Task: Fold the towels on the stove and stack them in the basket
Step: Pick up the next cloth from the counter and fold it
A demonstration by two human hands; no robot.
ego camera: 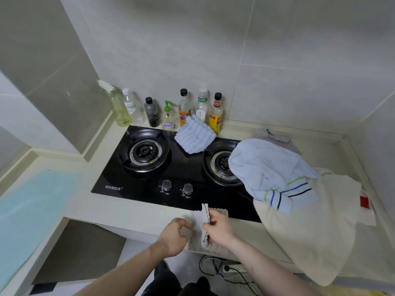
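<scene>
Hands at counter front edge: left hand (pixel 174 235) with fingers curled, pinching left side of small grey cloth (pixel 202 226); right hand (pixel 218 228) pinching its raised fold between thumb and fingers. Cloth draped over counter edge, just in front of black gas stove (pixel 171 167). Striped blue towel (pixel 195 135) folded at stove rear, between burners. Light blue towel (pixel 267 167) over right burner, lying on cream towel (pixel 310 221) overhanging counter. Grey towel (pixel 275 135) behind, mostly hidden. Bare counter (pixel 85 201) to left.
</scene>
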